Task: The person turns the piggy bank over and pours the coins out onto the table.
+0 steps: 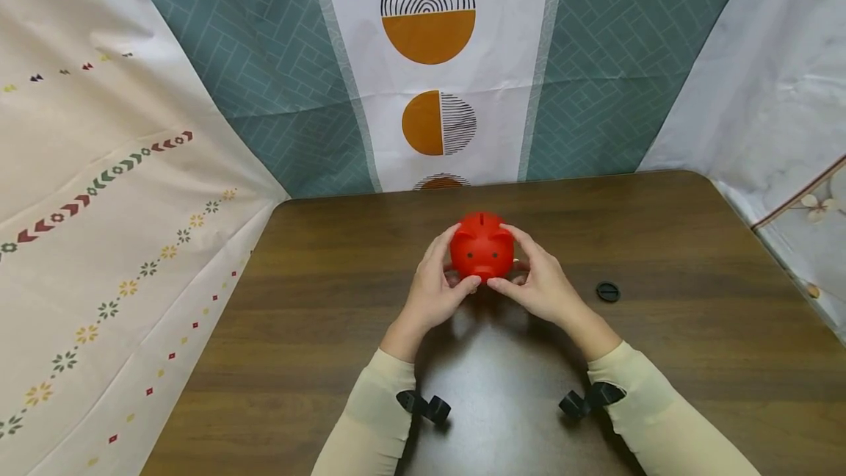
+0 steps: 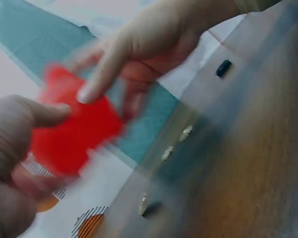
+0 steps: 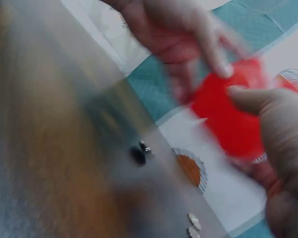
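A red piggy bank (image 1: 482, 247), its coin slot on top and its snout towards me, is held between both hands above the table. My left hand (image 1: 436, 274) grips its left side, thumb low near the snout and fingers along the side. On the other side my right hand (image 1: 538, 278) grips it in the same way, with the two thumbs almost meeting beneath the snout. The bank (image 2: 74, 124) looks blurred in the left wrist view. Below and beyond it, small pale coin-like pieces (image 2: 186, 133) show in both wrist views; the head view mostly hides them.
A round black plug (image 1: 608, 291) with a bar across it lies on the wooden table (image 1: 297, 329), right of my right hand. Patterned cloths hang behind the table (image 1: 264, 57) and along its left (image 1: 132, 241) and right sides.
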The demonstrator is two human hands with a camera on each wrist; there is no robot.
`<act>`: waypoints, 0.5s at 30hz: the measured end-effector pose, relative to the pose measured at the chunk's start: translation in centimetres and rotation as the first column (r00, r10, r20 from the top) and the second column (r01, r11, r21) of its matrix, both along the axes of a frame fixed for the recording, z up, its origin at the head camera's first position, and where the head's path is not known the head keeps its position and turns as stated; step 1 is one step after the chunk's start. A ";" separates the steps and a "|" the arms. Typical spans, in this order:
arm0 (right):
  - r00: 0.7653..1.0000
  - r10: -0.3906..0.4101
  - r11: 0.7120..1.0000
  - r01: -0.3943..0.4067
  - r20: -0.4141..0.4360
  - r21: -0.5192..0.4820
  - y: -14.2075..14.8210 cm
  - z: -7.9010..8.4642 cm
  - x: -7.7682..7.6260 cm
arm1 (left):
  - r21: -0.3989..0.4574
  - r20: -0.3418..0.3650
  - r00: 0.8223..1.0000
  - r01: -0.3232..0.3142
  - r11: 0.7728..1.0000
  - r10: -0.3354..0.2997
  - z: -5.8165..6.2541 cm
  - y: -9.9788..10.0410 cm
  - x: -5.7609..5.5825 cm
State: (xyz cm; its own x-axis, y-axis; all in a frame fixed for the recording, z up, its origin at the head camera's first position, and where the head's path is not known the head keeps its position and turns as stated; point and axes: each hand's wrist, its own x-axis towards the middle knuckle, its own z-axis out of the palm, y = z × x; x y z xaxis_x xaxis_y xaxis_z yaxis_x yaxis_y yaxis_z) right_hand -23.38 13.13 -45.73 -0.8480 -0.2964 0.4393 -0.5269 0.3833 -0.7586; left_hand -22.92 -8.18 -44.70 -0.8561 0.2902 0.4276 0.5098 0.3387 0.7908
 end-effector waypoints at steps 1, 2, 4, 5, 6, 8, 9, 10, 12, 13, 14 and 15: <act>0.997 0.009 1.000 -0.010 -0.080 -0.015 0.0 0.1 0.0 | 0.023 -0.053 0.998 0.018 1.000 -0.017 0.1 0.1 0.1; 0.988 0.012 0.999 -0.017 -0.153 -0.029 -0.1 0.1 0.0 | 0.042 -0.101 0.994 0.035 0.998 -0.031 0.2 0.1 0.1; 0.977 0.015 0.999 -0.024 -0.211 -0.042 -0.1 0.1 -0.1 | 0.048 -0.162 0.986 0.049 0.998 -0.040 0.4 0.2 0.1; 0.982 0.023 0.999 -0.031 -0.186 -0.038 0.0 0.1 -0.1 | 0.034 -0.150 0.988 0.044 0.998 -0.038 0.5 0.1 0.1; 0.991 0.029 0.999 -0.033 -0.129 -0.027 0.0 0.0 -0.2 | 0.008 -0.116 0.993 0.031 0.999 -0.030 0.4 0.0 0.0; 0.999 0.023 1.000 -0.023 0.032 0.015 0.3 -0.3 -0.3 | -0.061 -0.010 1.000 0.000 0.998 0.000 0.2 -0.2 -0.1; 0.994 0.015 0.999 -0.019 0.105 0.036 0.4 -0.4 -0.3 | -0.091 0.043 0.999 -0.007 0.996 0.011 0.0 -0.3 -0.1; 0.988 0.010 0.998 -0.018 0.156 0.052 0.4 -0.5 -0.3 | -0.112 0.089 0.996 -0.010 0.994 0.020 -0.1 -0.4 -0.2; 0.980 0.008 0.998 -0.021 0.200 0.059 0.5 -0.6 -0.4 | -0.122 0.135 0.991 -0.006 0.993 0.022 -0.3 -0.5 -0.2; 0.979 0.010 0.998 -0.021 0.204 0.051 0.6 -0.6 -0.4 | -0.116 0.139 0.990 -0.004 0.993 0.020 -0.3 -0.5 -0.3; 0.979 0.011 0.999 -0.020 0.205 0.042 0.5 -0.5 -0.4 | -0.106 0.139 0.990 -0.002 0.994 0.017 -0.3 -0.5 -0.3; 0.979 0.012 0.999 -0.020 0.203 0.036 0.5 -0.5 -0.4 | -0.098 0.136 0.991 -0.004 0.995 0.018 -0.4 -0.4 -0.3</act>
State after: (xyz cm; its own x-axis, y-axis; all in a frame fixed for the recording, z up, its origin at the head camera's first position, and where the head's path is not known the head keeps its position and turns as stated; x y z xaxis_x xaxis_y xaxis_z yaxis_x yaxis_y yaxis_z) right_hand -23.79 13.62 -46.23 -0.9135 -0.3234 0.2469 -0.3696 0.4062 -0.8357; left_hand -23.20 -8.62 -45.05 -0.9078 0.3149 0.2770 0.3954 0.4222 0.8158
